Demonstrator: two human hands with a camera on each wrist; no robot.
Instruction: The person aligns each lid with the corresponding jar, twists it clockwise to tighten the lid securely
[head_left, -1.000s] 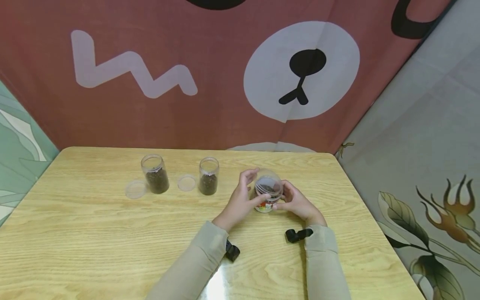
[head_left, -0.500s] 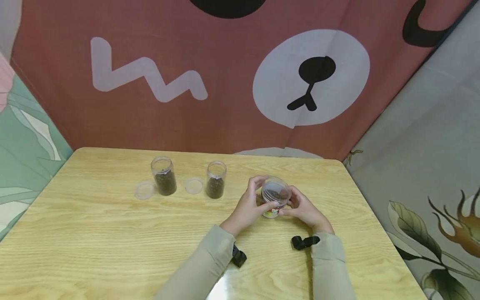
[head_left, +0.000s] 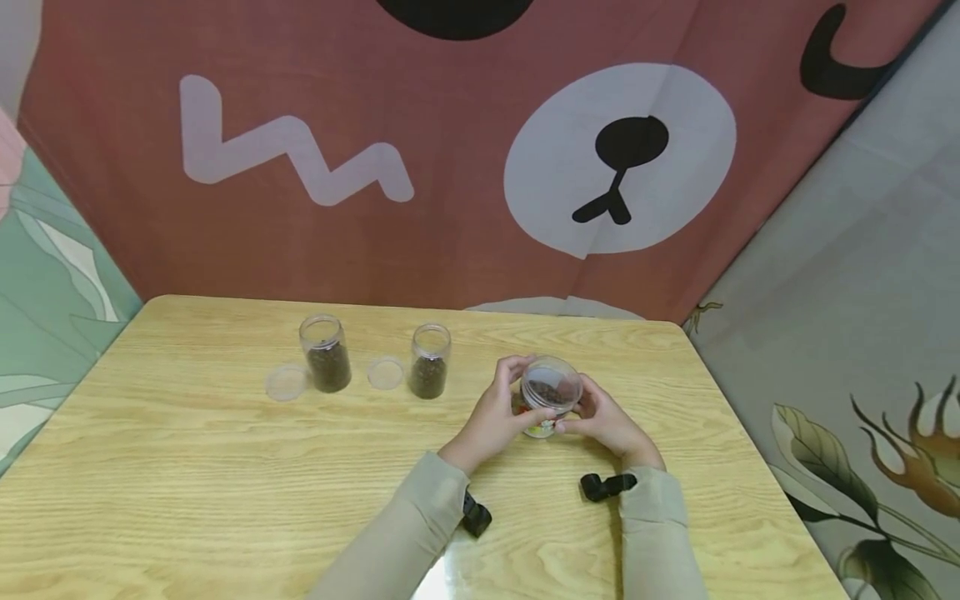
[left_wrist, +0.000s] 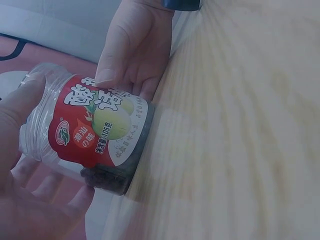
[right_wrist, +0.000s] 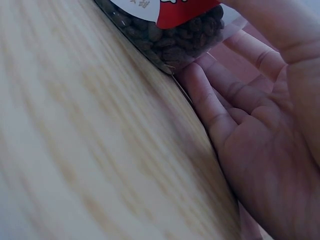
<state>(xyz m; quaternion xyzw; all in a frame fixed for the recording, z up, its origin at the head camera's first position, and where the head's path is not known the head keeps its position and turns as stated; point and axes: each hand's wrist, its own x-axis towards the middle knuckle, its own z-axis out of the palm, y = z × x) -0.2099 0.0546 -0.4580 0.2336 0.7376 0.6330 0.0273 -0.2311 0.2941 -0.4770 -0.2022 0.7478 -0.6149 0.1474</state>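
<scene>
Both hands hold a clear plastic jar [head_left: 551,390] with a red and white label at the right of the table. Dark, dried bits cover its bottom, as the right wrist view shows. My left hand [head_left: 491,417] curves round the jar's left side, thumb across the front near the upper part and fingers behind. From the right, my right hand [head_left: 611,423] grips it lower down, its thumb at the front. In the left wrist view the label [left_wrist: 107,122] shows pale green fruit and printed characters. The jar's base is right at the tabletop.
Two clear jars, one at the back left [head_left: 327,367] and one nearer the middle [head_left: 429,375], stand upright and open with dark contents. A clear round lid [head_left: 286,383] and another lid [head_left: 386,373] lie flat beside them. Fabric hangs behind the wooden table [head_left: 225,483].
The head view has shifted, so the things on the table appear slightly farther right and lower. Both hands keep their hold on the jar, whose top now sits slightly lower against the other jars.
</scene>
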